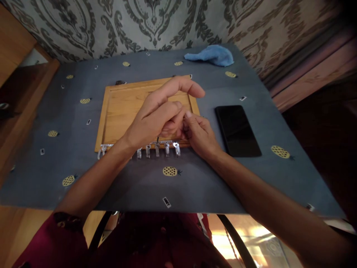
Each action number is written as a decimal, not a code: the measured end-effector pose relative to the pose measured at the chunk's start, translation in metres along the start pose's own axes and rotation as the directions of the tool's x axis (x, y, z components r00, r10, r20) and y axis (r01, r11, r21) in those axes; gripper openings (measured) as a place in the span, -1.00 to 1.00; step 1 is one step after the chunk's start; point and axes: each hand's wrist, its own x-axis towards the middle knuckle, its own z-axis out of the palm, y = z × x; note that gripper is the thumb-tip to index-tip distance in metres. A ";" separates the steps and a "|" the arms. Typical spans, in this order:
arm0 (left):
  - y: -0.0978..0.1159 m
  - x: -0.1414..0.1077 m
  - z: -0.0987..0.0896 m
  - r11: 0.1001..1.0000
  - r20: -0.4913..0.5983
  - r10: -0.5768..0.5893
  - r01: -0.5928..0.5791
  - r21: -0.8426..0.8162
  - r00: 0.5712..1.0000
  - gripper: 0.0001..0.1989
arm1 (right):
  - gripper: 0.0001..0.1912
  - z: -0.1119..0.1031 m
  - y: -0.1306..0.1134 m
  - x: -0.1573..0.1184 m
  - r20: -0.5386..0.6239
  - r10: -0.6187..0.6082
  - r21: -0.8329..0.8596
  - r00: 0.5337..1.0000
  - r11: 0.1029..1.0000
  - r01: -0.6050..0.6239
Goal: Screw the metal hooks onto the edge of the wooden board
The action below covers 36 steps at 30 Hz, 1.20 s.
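A framed wooden board (125, 108) lies on the table, with a metal rail of several hooks (157, 149) along its near edge. Above the board's right part, my left hand (161, 111) has its index finger stretched out and curved, while its other fingers are folded in. My right hand (199, 134) meets it there, thumb and fingertips pinched together against the left fingers. Whatever is between the fingertips is too small to make out. Just below the left fingers, a thin dark piece (158, 139) stands at the rail.
A black phone (238, 131) lies to the right of the board. At the back right sits a blue cloth (210, 56). The blue table (111, 186) has a pineapple print, with a patterned curtain (156, 22) behind it and wooden furniture (41, 89) at left.
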 end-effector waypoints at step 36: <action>0.000 -0.007 0.000 0.999 -0.042 -0.046 0.046 -0.002 0.998 -0.83 | -0.36 0.000 0.001 0.001 -0.012 -0.019 0.048 1.000 0.999 0.020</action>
